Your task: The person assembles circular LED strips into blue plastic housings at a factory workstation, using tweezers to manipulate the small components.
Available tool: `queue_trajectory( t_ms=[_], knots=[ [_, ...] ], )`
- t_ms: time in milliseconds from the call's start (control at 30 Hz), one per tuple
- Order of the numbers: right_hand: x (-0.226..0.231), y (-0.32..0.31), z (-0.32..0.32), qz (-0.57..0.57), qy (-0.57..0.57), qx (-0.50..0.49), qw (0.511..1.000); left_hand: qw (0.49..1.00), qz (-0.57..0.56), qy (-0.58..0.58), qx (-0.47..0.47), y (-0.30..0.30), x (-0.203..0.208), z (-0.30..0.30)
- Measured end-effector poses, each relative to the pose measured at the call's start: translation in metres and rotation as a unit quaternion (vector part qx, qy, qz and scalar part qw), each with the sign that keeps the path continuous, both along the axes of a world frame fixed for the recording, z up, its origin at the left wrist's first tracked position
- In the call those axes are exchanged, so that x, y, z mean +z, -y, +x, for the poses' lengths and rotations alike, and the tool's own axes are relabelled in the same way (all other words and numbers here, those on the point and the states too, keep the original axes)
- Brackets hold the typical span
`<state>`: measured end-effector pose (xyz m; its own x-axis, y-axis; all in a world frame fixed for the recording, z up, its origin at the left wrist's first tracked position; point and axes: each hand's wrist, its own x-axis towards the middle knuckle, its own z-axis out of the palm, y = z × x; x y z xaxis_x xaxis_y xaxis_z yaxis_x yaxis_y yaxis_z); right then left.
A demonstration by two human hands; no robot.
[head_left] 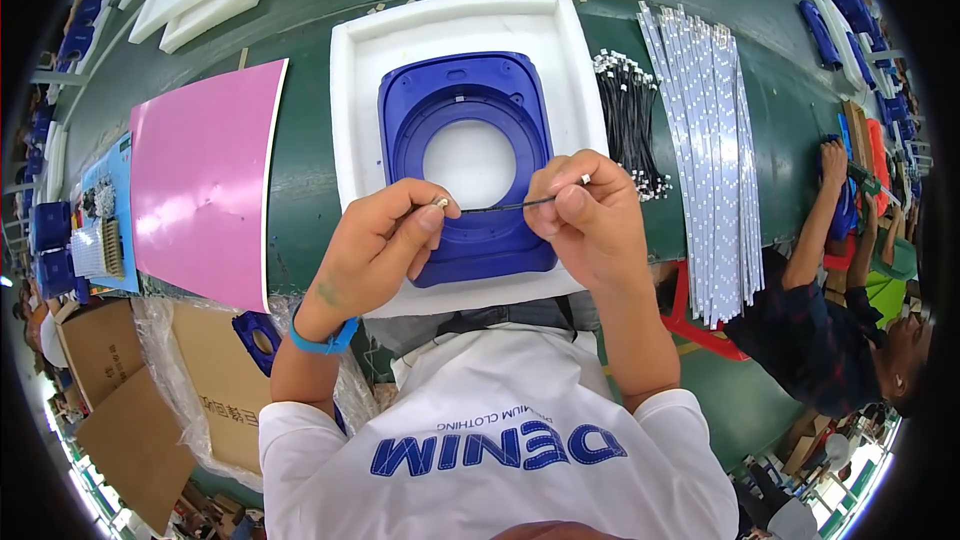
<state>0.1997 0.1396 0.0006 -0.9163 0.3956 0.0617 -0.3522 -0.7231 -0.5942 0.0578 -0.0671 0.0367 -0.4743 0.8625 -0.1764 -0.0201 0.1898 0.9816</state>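
Between my two hands a short black cable (pixel 497 207) with small white connectors at its ends is stretched out level. The fingers of my left hand (pixel 385 240) pinch one end. My right hand (pixel 595 215) pinches the other, a white connector showing by its fingertips. Both hands are above the near half of a blue plastic housing (pixel 465 258) that has a large round opening. The housing lies in a white foam tray (pixel 360 70), whose bare bottom shows through the opening.
Right of the tray lie a bundle of black cables (pixel 628 110) and many white LED-like strips (pixel 705 170). A pink sheet (pixel 205 180) covers the bench at left. Cardboard boxes (pixel 215 370) stand below it. Another person (pixel 825 330) works at far right.
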Motion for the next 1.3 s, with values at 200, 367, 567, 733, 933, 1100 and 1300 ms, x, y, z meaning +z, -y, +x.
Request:
queue_trajectory(
  t_ms=[200,367,567,733,933,1100,1300],
  knots=[
    [0.016,-0.012,0.007,0.016,0.103,0.066,0.992,0.989,0.032,-0.013,0.142,0.007,-0.002,-0.017],
    [0.027,0.01,0.002,0.251,0.212,-0.004,0.944,0.989,0.094,-0.012,0.115,-0.004,0.007,-0.015],
    [0.028,0.024,-0.006,0.402,0.172,-0.032,0.899,0.99,0.104,-0.083,0.037,-0.021,0.007,-0.004],
    [0.028,0.031,-0.012,0.426,0.189,-0.058,0.883,0.987,0.117,-0.096,0.054,-0.02,0.002,-0.003],
    [0.027,0.036,-0.015,0.517,0.199,-0.112,0.825,0.973,0.102,-0.195,0.065,-0.019,0.001,-0.004],
    [0.026,0.032,-0.017,0.528,0.187,-0.11,0.821,0.96,0.12,-0.248,0.048,-0.019,-0.002,-0.007],
    [0.033,0.026,-0.017,0.537,0.163,-0.071,0.825,0.986,0.13,-0.1,0.03,-0.013,0.0,-0.01]
  ],
)
